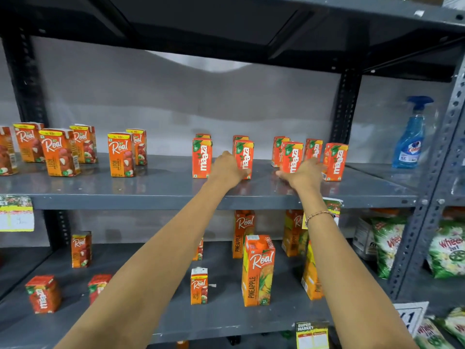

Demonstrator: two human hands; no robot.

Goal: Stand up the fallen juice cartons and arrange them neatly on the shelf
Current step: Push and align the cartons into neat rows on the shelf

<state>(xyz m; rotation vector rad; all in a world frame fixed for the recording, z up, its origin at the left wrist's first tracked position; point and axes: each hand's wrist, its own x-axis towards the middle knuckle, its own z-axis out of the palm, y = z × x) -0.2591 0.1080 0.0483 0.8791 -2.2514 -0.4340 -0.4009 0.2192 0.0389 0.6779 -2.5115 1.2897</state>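
On shelf [163, 187], left grip [227, 168] clasps upright maaza carton [244, 153], right grip [305, 173] nearby, hold unclear

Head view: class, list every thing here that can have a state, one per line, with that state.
second front-row Maaza carton, upright, held
third front-row Maaza carton, upright
left hand, grips the second front-row Maaza carton
right hand, against the third front-row Maaza carton's base, grip unclear
litchi cartons, upright
pineapple carton, upright
spray bottle, upright
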